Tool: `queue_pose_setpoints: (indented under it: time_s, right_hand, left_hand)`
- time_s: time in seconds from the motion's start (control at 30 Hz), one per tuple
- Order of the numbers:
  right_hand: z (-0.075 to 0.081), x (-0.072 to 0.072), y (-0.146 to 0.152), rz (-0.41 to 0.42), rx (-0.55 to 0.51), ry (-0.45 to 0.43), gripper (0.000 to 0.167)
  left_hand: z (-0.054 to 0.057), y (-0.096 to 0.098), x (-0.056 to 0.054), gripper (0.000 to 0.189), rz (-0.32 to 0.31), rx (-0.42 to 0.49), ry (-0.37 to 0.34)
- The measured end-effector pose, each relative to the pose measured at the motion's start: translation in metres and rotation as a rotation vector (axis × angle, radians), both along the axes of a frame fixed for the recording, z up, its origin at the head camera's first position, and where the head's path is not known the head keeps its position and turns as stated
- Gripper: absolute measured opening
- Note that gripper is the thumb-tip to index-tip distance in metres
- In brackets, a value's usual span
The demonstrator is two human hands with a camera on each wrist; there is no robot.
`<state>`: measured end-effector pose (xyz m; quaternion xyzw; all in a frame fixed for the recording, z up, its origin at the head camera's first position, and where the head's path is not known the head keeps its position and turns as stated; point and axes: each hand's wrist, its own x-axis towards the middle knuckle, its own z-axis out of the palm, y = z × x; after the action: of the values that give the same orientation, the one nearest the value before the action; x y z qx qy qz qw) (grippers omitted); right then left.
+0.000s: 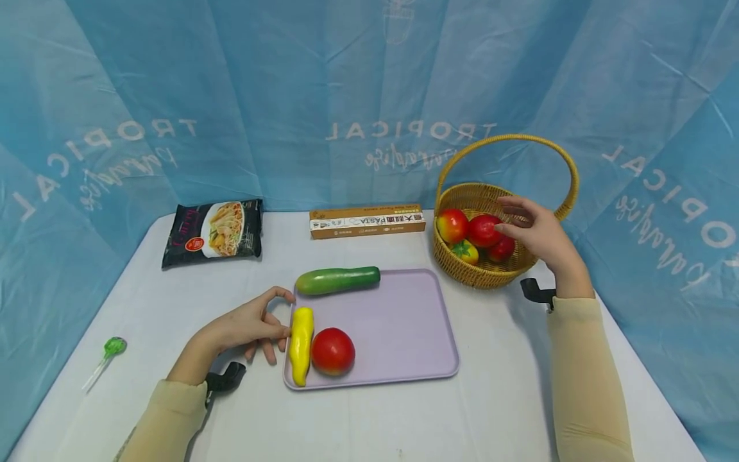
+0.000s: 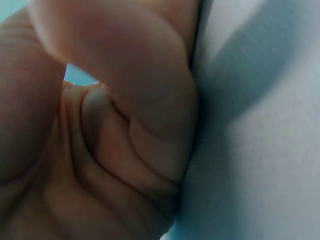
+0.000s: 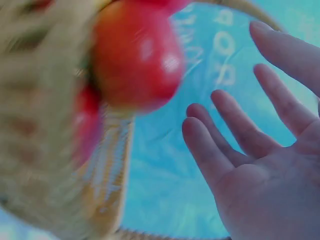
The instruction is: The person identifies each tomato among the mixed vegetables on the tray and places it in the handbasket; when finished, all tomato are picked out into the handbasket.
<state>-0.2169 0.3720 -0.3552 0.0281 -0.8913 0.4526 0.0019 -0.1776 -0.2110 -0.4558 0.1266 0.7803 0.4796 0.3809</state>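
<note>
My left hand (image 1: pixel 248 327) rests beside the left rim of a lilac tray (image 1: pixel 398 327), fingers loosely bent. Its index fingertip and thumb reach the rim near a long yellow pepper (image 1: pixel 301 346); whether they touch it I cannot tell. In the left wrist view only the bent fingers (image 2: pixel 155 85) and the white surface show. Over the right side of a wicker basket (image 1: pixel 479 277) is my right hand (image 1: pixel 539 237), its fingers spread and holding nothing. Inside lie several red fruits (image 1: pixel 485 231), one red and yellow (image 3: pixel 137 57), and a yellow-green one (image 1: pixel 465 252).
On the tray lie a red tomato (image 1: pixel 333 351) and a green cucumber (image 1: pixel 337 280). Behind it are a pasta box (image 1: pixel 367 221) and a black noodle packet (image 1: pixel 213 232). A green lollipop (image 1: pixel 114 347) lies far left. The basket's tall handle (image 1: pixel 514 137) arches upward.
</note>
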Motion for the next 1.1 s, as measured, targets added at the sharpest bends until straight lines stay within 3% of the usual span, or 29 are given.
queue_pose_setpoints:
  time_s: [0.13, 0.3, 0.4, 0.57, 0.87, 1.1]
  right_hand:
    - [0.015, 0.010, -0.020, 0.055, -0.083, 0.085, 0.064]
    - [0.025, 0.019, -0.056, 0.197, -0.218, 0.137, 0.063]
    - [0.025, 0.025, -0.078, 0.295, -0.258, 0.112, 0.065]
    - [0.022, 0.034, -0.120, 0.463, -0.232, 0.029, 0.070]
    - [-0.010, 0.035, -0.208, 0.768, -0.147, -0.109, 0.066]
    - [-0.043, 0.043, -0.243, 0.932, -0.039, -0.257, 0.066]
  left_hand:
    - [0.000, 0.000, -0.001, 0.065, -0.004, -0.009, -0.004]
    - [0.000, 0.001, -0.002, 0.065, 0.005, -0.010, -0.010]
    - [-0.001, 0.002, -0.003, 0.066, 0.006, -0.009, -0.006]
    - [0.000, 0.001, -0.004, 0.066, 0.003, -0.010, -0.001]
    - [0.000, 0.000, -0.002, 0.067, 0.016, -0.022, -0.009]
    - [0.001, 0.001, -0.002, 0.069, 0.016, -0.022, -0.010]
